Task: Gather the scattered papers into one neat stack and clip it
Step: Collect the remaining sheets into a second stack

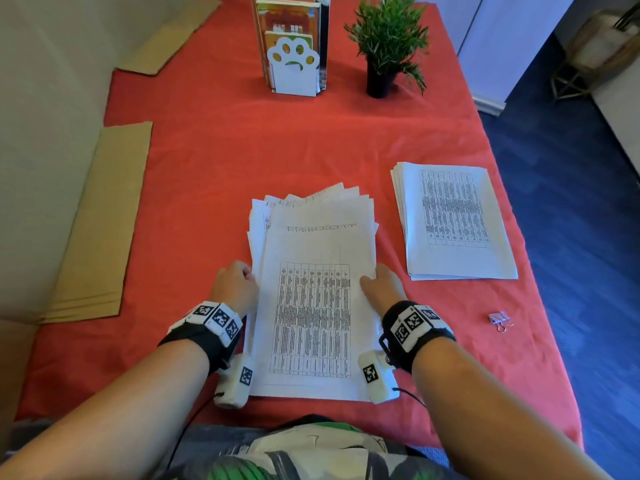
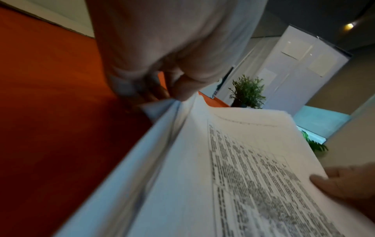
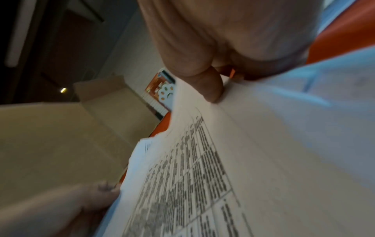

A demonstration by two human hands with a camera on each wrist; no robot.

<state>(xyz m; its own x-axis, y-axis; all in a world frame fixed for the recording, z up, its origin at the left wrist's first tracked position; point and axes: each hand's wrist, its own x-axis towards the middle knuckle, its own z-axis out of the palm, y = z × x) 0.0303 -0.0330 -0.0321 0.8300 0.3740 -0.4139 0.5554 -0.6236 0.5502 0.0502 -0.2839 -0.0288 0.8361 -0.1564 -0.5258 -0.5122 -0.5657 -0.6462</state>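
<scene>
A person sits at a bench [image 1: 311,140] covered in red cloth, both hands on a loose pile of printed papers [image 1: 311,299] lying directly in front of them. The left hand [image 1: 235,289] curls round the pile's left edge, fingers tucked under the sheets and thumb [image 2: 185,89] on top. The right hand [image 1: 382,289] pinches the right edge the same way, thumb [image 3: 209,89] pressing down on the top sheet. The pile is untidy: its far ends fan out at different angles.

A second, neater stack [image 1: 453,220] lies just to the right, well apart from a small binder clip [image 1: 500,319] near the bench's right edge. A bookend [image 1: 294,64] and a potted plant [image 1: 388,46] stand at the far end.

The sheets look thin, light and floppy (likely to slide against each other and sag if lifted by one side). Holding both long edges near the middle, as here, seems the steadiest grip for squaring them; the clip would probably bite best at a squared-up corner or short edge.
</scene>
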